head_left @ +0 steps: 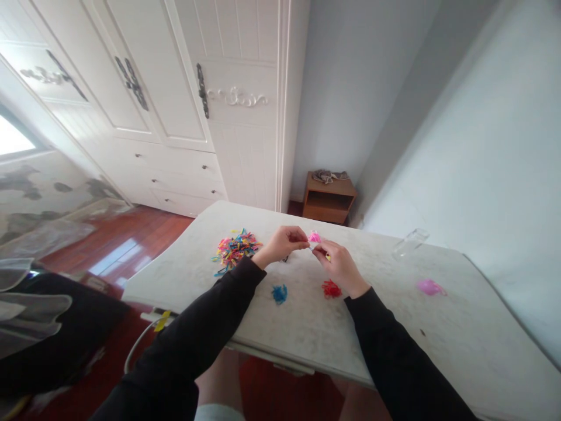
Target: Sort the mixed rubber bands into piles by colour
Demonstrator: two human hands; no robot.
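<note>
My left hand [286,244] and my right hand [337,262] meet above the table, fingertips pinched close together. Between them is a tiny whitish bit, too small to name. Just beyond lies a pink pile [314,236] of small bands or strips. A mixed heap [238,251] of coloured strips lies left of my left hand. Nearer to me sit a blue pile [279,294] and, beside my right wrist, a red pile [331,289]. Something dark [286,257] shows partly under my left hand, and a yellow bit [328,257] is mostly hidden by my right fingers.
On the right of the white table [307,333] a clear container [411,243] lies tilted on its side, with a pink balloon-like item [430,287] nearer. A small dark speck [422,332] lies below it. Behind stand a wooden nightstand [328,196] and white wardrobe [245,140].
</note>
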